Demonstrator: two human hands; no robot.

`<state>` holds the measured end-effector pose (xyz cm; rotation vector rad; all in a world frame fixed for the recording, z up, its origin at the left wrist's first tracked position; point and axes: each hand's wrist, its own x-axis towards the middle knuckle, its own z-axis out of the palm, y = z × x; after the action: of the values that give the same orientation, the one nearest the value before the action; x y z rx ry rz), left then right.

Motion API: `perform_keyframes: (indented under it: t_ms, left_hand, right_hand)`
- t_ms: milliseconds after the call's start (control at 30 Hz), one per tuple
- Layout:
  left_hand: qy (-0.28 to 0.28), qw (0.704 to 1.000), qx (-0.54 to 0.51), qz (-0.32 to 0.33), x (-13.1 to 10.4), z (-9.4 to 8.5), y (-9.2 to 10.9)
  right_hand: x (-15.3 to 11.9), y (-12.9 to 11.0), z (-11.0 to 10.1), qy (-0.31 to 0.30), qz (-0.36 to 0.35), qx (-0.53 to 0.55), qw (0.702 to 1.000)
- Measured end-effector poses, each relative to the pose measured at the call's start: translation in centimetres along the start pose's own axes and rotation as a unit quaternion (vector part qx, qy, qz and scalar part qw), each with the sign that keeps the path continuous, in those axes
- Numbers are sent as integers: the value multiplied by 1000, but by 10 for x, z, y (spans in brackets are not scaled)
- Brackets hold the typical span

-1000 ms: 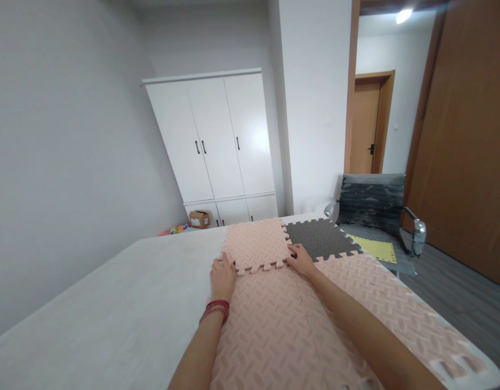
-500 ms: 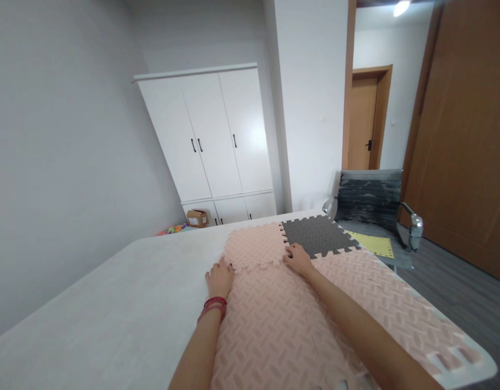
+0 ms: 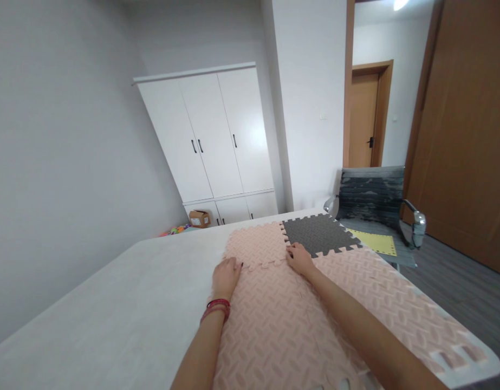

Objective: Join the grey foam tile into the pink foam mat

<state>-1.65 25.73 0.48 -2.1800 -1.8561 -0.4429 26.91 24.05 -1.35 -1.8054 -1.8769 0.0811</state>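
Note:
Pink foam mat tiles with a raised pattern lie on a white table. My left hand (image 3: 226, 277), with red bands at its wrist, is curled over the left edge of the seam between the far pink foam tile (image 3: 258, 242) and the near pink foam tile (image 3: 270, 319). Its thumb rests on the seam. At the seam's right end, my right hand (image 3: 300, 260) has bent fingers closed on the far pink tile's corner, close to the dark grey foam tile (image 3: 318, 234). Another pink foam tile (image 3: 380, 292) lies beneath my right forearm's right side.
The white tabletop (image 3: 123, 303) spreads to the left. Beyond its right edge stands a dark office chair (image 3: 369, 195) with a yellow foam tile (image 3: 374, 242) on its seat. A white wardrobe (image 3: 209, 135), a cardboard box (image 3: 199, 218) and colourful items (image 3: 177, 229) are behind the table.
My left hand has shifted slightly right along the seam, and its fingers, spread before, are now drawn in. My right hand stays at the corner. The view has moved slightly.

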Motion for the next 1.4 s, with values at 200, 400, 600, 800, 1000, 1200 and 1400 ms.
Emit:
perform_keyframes:
  t_ms: [200,400,600,800,1000,1200,1400]
  left_hand:
    - [-40,997,-23,59,6,-1,2]
    - [-64,996,22,63,5,2,11]
    - [-76,993,81,29,3,7,23]
    - [-93,991,89,34,6,4,31]
    - [-97,992,80,10,6,-3,42]
    - [-145,986,76,-14,15,-6,48]
    - [-197,977,76,1,28,-8,42]
  right_hand:
    - [-1,-6,0,7,-4,-46,999]
    - [-1,-17,1,-7,5,-100,995]
    - [5,-42,-4,-59,-3,-132,990]
    - [13,-68,0,-83,47,-162,982]
    - [9,-75,4,-85,78,-195,974]
    - [21,-79,6,-115,80,-192,971]
    - [27,-81,13,-127,111,-213,962]
